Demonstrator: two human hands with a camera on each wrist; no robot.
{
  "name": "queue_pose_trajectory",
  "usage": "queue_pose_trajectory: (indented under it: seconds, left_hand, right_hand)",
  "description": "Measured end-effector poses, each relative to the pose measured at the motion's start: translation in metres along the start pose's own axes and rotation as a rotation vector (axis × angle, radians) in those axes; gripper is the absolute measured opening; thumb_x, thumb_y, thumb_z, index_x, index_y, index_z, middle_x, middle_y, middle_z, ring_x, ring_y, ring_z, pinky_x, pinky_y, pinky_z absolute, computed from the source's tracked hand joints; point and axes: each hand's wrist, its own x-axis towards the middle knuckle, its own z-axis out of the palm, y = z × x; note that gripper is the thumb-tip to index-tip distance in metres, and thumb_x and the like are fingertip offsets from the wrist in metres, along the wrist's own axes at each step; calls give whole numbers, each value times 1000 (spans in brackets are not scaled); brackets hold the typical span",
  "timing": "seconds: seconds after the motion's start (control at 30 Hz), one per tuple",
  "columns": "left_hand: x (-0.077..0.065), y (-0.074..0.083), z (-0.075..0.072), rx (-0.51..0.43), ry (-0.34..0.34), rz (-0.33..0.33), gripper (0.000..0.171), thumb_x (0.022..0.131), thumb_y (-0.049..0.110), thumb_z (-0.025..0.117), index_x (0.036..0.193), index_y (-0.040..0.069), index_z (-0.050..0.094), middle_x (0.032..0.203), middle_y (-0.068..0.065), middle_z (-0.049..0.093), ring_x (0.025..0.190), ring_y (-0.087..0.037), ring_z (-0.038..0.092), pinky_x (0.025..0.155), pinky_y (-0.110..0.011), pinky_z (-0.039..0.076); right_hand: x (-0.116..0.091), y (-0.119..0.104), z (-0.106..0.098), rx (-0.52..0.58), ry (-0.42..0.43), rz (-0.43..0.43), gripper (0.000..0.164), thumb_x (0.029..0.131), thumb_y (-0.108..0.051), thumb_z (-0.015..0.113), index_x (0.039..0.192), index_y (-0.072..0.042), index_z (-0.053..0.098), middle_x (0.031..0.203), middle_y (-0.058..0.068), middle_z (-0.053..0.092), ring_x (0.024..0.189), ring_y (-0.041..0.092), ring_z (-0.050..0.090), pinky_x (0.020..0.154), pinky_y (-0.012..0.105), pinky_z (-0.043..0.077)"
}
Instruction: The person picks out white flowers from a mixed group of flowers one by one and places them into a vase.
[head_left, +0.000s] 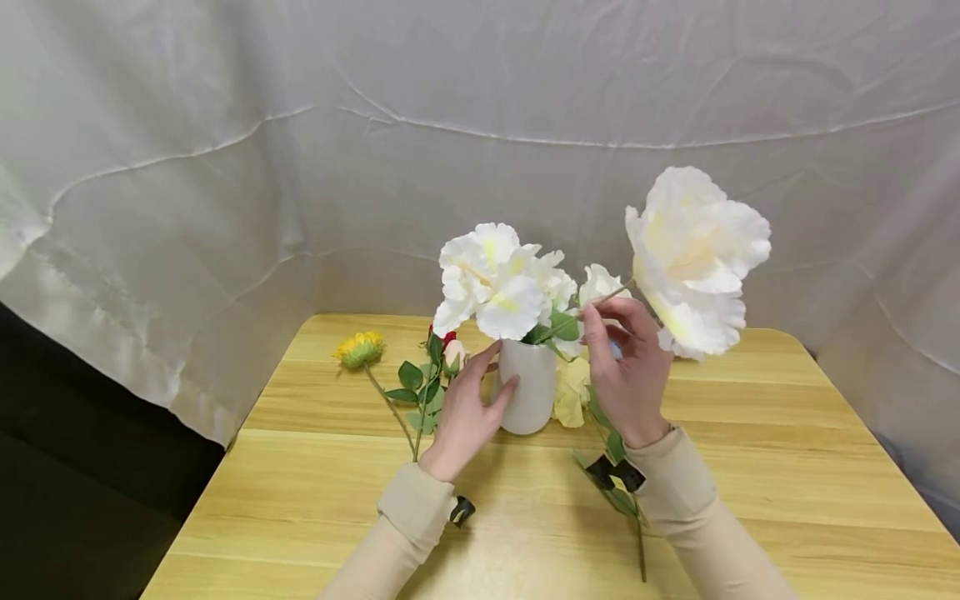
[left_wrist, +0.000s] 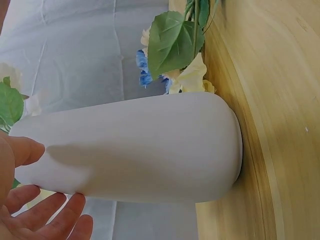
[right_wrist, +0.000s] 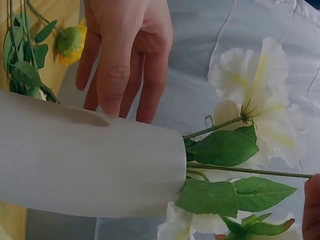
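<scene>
A white vase (head_left: 527,392) stands on the table, with white flowers (head_left: 491,279) and green leaves rising from its mouth. My left hand (head_left: 467,414) steadies the vase on its left side near the top, thumb in front and fingers round the side. Between thumb and fingers, my right hand (head_left: 633,367) pinches the stem of a large white flower (head_left: 697,258) to the right of the vase. That stem (right_wrist: 260,172) runs down into the vase's mouth in the right wrist view; its lower end is hidden inside. The flower's bloom leans out to the upper right.
Left of the vase lie a yellow flower (head_left: 360,350), a pale pink rosebud (head_left: 454,356) and a red bloom. A pale yellow flower (head_left: 572,392) and leafy stems lie at its right, under my right wrist. Grey cloth (head_left: 480,183) hangs behind the wooden table (head_left: 315,508).
</scene>
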Motion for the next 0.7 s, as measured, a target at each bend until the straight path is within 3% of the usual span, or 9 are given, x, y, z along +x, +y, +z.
queue_pose_trajectory:
  seconds: [0.2, 0.37, 0.47, 0.57, 0.7]
  left_hand:
    - [0, -1, 1, 2, 4, 17, 58, 98, 22, 65, 150, 5, 45, 142, -19, 59, 119, -34, 66, 100, -54, 55]
    - [0, 0, 1, -7, 6, 32, 57, 98, 20, 65, 149, 3, 45, 141, -21, 59, 118, -37, 66, 100, -55, 55]
    - [0, -1, 1, -9, 4, 33, 57, 97, 19, 66, 148, 3, 45, 142, -21, 58, 118, -38, 66, 100, -55, 55]
    - [0, -2, 1, -10, 4, 34, 57, 97, 19, 66, 148, 2, 46, 143, -21, 57, 119, -38, 65, 100, -55, 55]
    - [0, -2, 1, -19, 5, 30, 57, 98, 19, 66, 148, 2, 46, 144, -20, 57, 119, -38, 65, 100, -54, 55]
  right_hand:
    - [-3, 1, 2, -220, -132, 82, 8, 94, -1, 65, 95, 6, 68, 89, 17, 74, 80, -5, 64, 68, 8, 54]
    - [-10, 10, 4, -335, -256, 227, 13, 97, -13, 67, 101, -2, 72, 88, 12, 74, 72, 4, 64, 64, 10, 52]
    - [-13, 17, 7, -368, -294, 268, 15, 96, -14, 68, 102, -2, 74, 82, 10, 73, 65, 10, 62, 59, 13, 51]
    - [-18, 25, 9, -375, -330, 306, 12, 95, -13, 68, 99, -3, 74, 75, 8, 69, 59, 6, 56, 53, 15, 47]
    - [-23, 37, 11, -332, -363, 232, 6, 92, -6, 70, 95, -1, 68, 66, 6, 64, 53, 1, 52, 49, 16, 45]
